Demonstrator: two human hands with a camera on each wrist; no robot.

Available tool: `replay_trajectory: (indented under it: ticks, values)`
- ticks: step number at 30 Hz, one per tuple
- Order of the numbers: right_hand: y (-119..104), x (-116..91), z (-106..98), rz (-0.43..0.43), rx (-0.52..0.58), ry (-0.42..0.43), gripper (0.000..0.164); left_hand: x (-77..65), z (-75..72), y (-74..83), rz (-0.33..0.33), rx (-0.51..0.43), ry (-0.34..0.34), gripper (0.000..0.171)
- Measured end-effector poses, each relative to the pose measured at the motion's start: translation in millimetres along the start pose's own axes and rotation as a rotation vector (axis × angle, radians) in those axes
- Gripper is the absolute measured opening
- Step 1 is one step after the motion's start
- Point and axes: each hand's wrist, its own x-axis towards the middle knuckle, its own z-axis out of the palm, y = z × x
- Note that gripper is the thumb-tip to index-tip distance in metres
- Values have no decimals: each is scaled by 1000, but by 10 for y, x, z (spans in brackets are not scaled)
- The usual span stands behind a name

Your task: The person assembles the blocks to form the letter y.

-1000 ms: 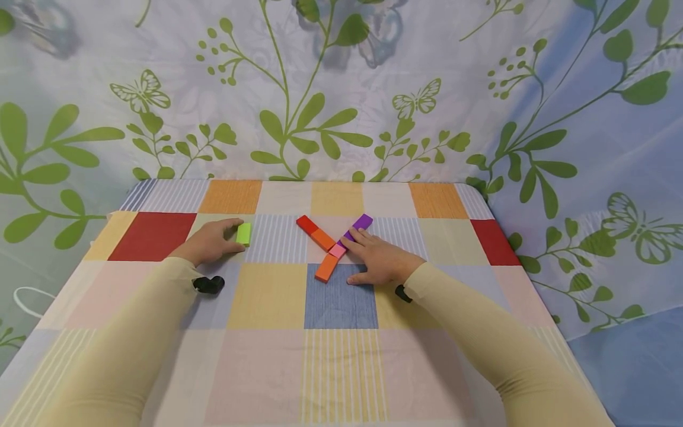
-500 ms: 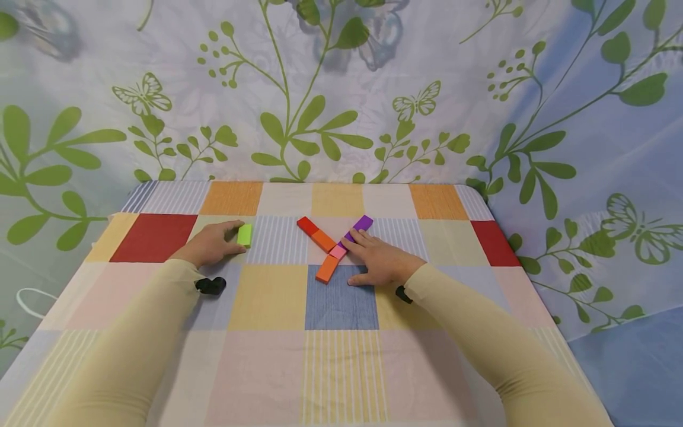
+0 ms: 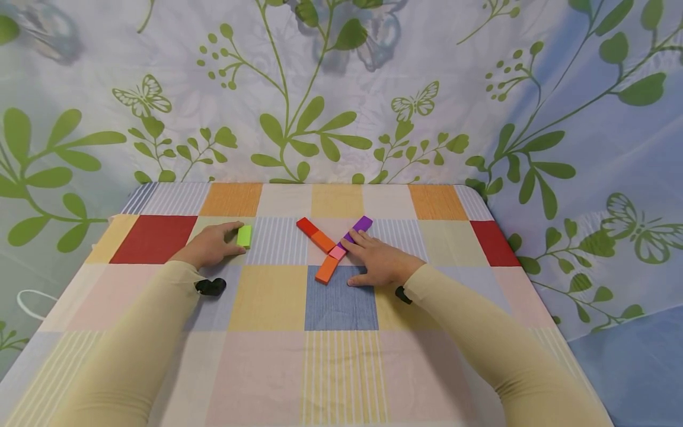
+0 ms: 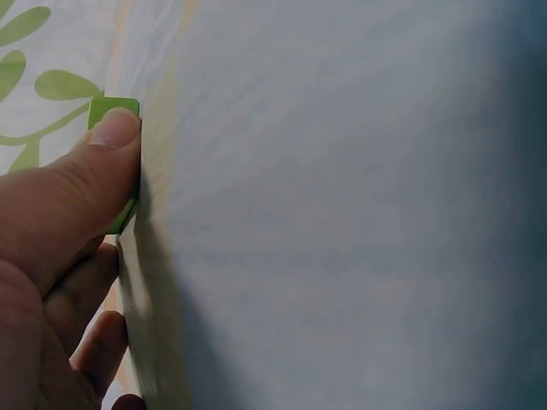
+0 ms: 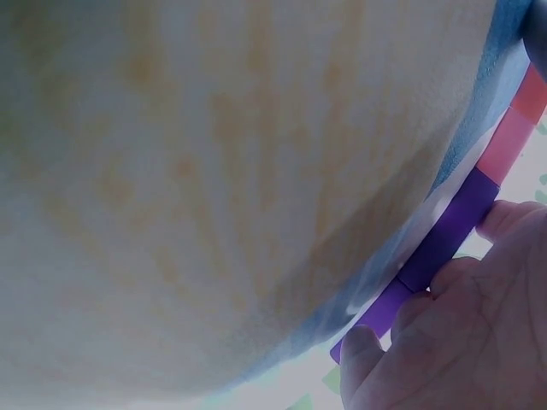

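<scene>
On the left of the table in the head view, my left hand (image 3: 209,245) pinches a bright green block (image 3: 244,236). The left wrist view shows the thumb (image 4: 90,175) lying against this block. My right hand (image 3: 385,260) rests with extended fingers on the right arm of a Y-shaped layout of blocks. Touched by those fingers are a lighter purple block (image 3: 364,223) at the tip and a darker purple block (image 5: 450,229), partly covered. A pink block (image 3: 337,252) and an orange block (image 3: 326,269) continue that line downward. Another orange block (image 3: 323,241) and a red block (image 3: 306,225) form the left arm.
A patchwork cloth (image 3: 267,296) covers the table. Leaf-patterned curtains (image 3: 320,77) hang behind it and along the sides. Beyond the table's left edge is a white cable (image 3: 26,305). Black straps (image 3: 210,287) show at the wrists.
</scene>
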Motion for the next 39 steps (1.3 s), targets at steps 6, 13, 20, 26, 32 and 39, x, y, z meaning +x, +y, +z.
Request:
replay_trajectory:
  ticks: [6,13,20,26,32,39]
  values:
    - [0,-7,-10,5,1,-2,106,3,7,3,-3,-8,0,82]
    - [2,-10,-18,6,-3,-6,105,15,4,4,-6,-9,-5,82]
    - [-2,-4,-20,10,5,-13,105,25,4,-9,-2,6,-6,82]
    - [-2,0,-13,7,-1,-9,105,35,-3,-10,5,9,-1,82]
    - [-2,3,-11,5,-4,-7,105,38,-4,-15,6,-4,13,82]
    - [-7,-6,-26,6,4,-10,105,11,-22,-3,12,-22,12,82]
